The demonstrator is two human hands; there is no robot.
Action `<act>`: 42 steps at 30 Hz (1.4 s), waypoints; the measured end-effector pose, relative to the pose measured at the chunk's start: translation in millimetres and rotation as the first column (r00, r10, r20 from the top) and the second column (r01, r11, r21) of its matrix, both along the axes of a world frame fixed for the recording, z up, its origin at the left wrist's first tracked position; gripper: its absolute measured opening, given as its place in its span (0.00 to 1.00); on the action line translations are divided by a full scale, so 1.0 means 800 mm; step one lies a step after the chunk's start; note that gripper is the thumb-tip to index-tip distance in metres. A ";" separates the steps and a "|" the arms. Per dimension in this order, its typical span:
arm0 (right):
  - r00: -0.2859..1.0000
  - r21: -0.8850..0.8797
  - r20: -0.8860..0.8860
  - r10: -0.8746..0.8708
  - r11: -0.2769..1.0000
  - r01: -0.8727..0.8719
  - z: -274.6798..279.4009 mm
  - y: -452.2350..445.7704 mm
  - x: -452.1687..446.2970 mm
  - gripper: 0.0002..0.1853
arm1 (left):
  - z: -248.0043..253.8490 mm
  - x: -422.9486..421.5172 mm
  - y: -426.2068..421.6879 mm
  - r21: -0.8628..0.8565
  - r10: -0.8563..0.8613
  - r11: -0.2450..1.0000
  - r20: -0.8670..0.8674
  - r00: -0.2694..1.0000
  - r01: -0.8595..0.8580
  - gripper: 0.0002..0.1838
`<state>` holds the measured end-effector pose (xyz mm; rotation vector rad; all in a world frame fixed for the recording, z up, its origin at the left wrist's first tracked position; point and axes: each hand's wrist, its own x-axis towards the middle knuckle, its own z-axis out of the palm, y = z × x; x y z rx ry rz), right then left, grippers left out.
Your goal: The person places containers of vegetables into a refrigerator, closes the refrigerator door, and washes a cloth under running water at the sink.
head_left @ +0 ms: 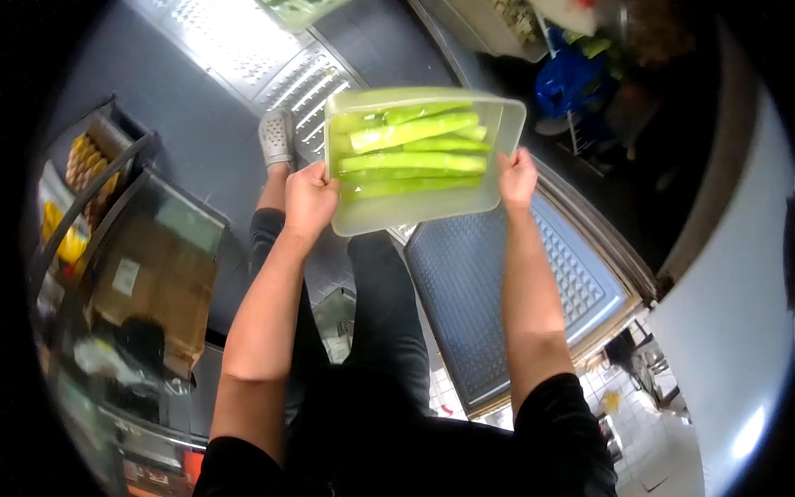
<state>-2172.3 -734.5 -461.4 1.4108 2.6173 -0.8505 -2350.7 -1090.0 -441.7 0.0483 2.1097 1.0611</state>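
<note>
In a black shirt (397, 439), nearest the camera, holds a plastic tub (406, 214) out in front. Pinches the tub's left edge in the left hand (311, 199), with fingers curled in tight. Pinches the opposite edge in the right hand (518, 179), also with bent fingers. Carries green stalks (414, 162) inside the tub, laid mostly side by side along its length (glossy, and a little blurred in places). Wears dark trousers (379, 306) below and a pale clog (275, 142) with holes, just beside a metal grate (308, 79). Has a cardboard box (157, 273) off to the left and a bumpy blue-grey panel (464, 290) to the right, partly hidden by the right forearm (530, 282).
</note>
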 end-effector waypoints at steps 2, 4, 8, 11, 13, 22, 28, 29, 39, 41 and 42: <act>1.000 0.032 -0.017 -0.021 0.999 0.021 -0.043 0.021 -0.005 0.17 | -0.071 0.012 0.020 0.009 -0.001 1.000 0.015 1.000 0.001 0.05; 0.999 0.083 0.020 -0.028 0.996 0.026 -0.077 0.053 -0.007 0.17 | -0.108 0.014 0.050 0.034 -0.008 0.999 -0.005 1.000 0.008 0.05; 0.996 0.209 0.090 -0.016 0.978 -0.003 -0.146 0.111 -0.002 0.16 | -0.180 0.031 0.109 0.079 0.088 0.992 0.063 0.994 -0.093 0.07; 0.982 0.244 0.188 -0.017 0.969 -0.030 -0.186 0.163 0.001 0.18 | -0.221 0.042 0.145 0.114 0.077 0.990 0.085 0.993 -0.087 0.06; 0.975 0.271 0.222 -0.013 0.961 -0.049 -0.210 0.197 0.002 0.17 | -0.244 0.049 0.171 0.157 0.111 0.979 0.109 0.988 -0.127 0.06; 0.932 0.378 0.357 -0.059 0.922 -0.086 -0.300 0.307 -0.023 0.18 | -0.293 0.066 0.260 0.154 0.176 0.966 0.210 0.962 -0.210 0.07; 0.994 0.614 0.013 0.106 0.784 -0.091 -0.242 0.168 -0.048 0.16 | -0.285 0.087 0.282 0.168 0.175 0.963 0.194 0.965 -0.209 0.06; 0.976 0.307 -0.166 -0.141 0.933 0.187 -0.206 0.110 -0.070 0.14 | -0.283 0.087 0.285 0.163 0.181 0.962 0.215 0.960 -0.218 0.06; -0.067 -0.814 0.345 -0.936 -0.334 0.475 -0.191 -0.107 -0.060 0.32 | -0.275 0.092 0.311 0.175 0.045 0.979 0.292 0.955 -0.100 0.10; 0.009 -0.888 0.302 -0.953 -0.277 0.368 -0.222 -0.099 -0.038 0.31 | -0.283 0.093 0.313 0.180 -0.034 0.984 0.197 0.980 -0.002 0.09; 0.043 -0.917 0.276 -0.960 -0.250 0.310 -0.230 -0.094 -0.035 0.31 | -0.286 0.091 0.317 0.221 -0.067 0.975 0.170 0.983 0.029 0.09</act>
